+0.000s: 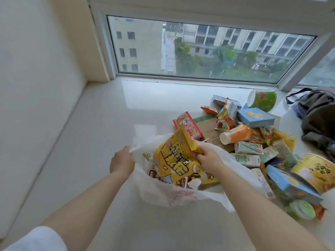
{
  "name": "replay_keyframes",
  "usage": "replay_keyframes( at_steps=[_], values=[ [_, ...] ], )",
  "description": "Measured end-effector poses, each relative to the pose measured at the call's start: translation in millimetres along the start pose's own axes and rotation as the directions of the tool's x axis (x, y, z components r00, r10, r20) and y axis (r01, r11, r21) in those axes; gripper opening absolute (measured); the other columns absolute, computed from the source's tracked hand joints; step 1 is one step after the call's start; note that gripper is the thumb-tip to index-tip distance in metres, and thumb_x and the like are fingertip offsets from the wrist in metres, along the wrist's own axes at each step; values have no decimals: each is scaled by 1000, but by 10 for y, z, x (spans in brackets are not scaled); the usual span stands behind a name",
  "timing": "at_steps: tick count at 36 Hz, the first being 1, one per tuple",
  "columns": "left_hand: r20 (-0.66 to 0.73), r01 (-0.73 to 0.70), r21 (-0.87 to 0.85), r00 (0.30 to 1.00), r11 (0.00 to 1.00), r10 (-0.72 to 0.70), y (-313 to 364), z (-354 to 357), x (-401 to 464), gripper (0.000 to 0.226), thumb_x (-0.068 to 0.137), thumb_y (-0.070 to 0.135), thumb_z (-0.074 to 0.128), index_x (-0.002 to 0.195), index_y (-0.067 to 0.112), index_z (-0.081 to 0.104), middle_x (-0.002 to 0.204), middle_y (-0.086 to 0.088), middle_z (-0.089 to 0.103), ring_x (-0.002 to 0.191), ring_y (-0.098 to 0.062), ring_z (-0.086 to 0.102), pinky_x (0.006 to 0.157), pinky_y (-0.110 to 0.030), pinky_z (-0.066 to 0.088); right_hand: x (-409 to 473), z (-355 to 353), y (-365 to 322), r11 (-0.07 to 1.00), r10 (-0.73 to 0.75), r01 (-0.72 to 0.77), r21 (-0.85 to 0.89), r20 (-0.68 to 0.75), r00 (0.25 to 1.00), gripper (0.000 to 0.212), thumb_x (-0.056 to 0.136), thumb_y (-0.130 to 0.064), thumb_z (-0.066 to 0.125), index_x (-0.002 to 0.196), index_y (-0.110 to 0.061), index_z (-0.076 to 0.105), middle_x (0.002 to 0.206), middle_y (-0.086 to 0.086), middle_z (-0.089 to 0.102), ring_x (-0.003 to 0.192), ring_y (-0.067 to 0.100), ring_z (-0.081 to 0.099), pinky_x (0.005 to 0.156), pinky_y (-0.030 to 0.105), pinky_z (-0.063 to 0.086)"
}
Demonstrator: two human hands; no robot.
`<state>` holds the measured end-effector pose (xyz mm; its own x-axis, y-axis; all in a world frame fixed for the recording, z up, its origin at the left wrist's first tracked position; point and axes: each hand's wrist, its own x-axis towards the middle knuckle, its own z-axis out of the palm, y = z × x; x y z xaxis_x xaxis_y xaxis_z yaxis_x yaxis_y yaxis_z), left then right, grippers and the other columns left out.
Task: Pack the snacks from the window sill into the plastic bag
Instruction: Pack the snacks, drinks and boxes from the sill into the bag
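Note:
A white plastic bag [163, 194] lies open on the pale window sill [101, 124]. My left hand [121, 161] pinches the bag's left rim and holds it up. My right hand [208, 158] grips the top edge of a large yellow popcorn bag [174, 160], which stands partly inside the plastic bag. Small brown packets [153, 173] lie in the bag beneath it. To the right a heap of snacks covers the sill: a pink box [188, 126], an orange cup [235, 134], a blue box [255, 116], a green cup [262, 100] and milk cartons [248, 147].
A flat cardboard piece [208, 129] lies under the heap. A dark cloth bag [319, 113] sits at the far right. A yellow round tub [315, 171] and a green lidded cup [301, 210] rest near the right front. The window pane [199, 49] closes the back; a wall stands left.

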<state>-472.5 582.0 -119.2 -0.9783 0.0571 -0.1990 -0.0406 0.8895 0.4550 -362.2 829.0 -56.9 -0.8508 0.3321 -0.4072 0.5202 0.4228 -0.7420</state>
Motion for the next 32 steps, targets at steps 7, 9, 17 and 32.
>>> replay_keyframes(
  at_steps=[7, 9, 17, 32],
  values=[
    [-111, -28, -559, 993, 829, -42, 133, -238, -80, 32, 95, 9, 41, 117, 17, 63, 106, 1, 63, 94, -15, 53, 79, -23, 39, -2, 638, -215, 992, 63, -76, -100, -126, 990, 14, 92, -12, 47, 88, -14, 59, 81, 1, 55, 82, 23, 52, 76, 33, 43],
    [-149, -61, -604, 988, 794, -37, 148, -277, -101, 28, 95, 10, 44, 113, 20, 63, 98, 0, 64, 83, -15, 54, 70, -21, 40, -10, 749, -232, 981, 146, -160, -109, -121, 982, 17, 93, -11, 43, 81, -12, 54, 79, 4, 54, 81, 25, 51, 78, 34, 44],
    [-32, -68, -561, 998, 825, 61, -52, -257, -213, 43, 96, 8, 39, 115, 41, 60, 76, 0, 58, 61, -17, 47, 61, -22, 43, 151, 1054, -518, 989, 149, -148, 22, -208, 967, 14, 91, -10, 40, 96, -6, 53, 90, 9, 58, 75, 24, 52, 63, 30, 41],
    [-245, -56, -99, 969, 994, 31, -17, -398, -137, 28, 94, 39, 47, 111, 26, 65, 134, 0, 49, 126, -28, 38, 99, -42, 36, 239, 1171, -808, 933, -51, 51, -355, 10, 999, 53, 96, -53, 27, 83, -14, 60, 93, 7, 66, 88, 27, 60, 68, 34, 44]
  ],
)
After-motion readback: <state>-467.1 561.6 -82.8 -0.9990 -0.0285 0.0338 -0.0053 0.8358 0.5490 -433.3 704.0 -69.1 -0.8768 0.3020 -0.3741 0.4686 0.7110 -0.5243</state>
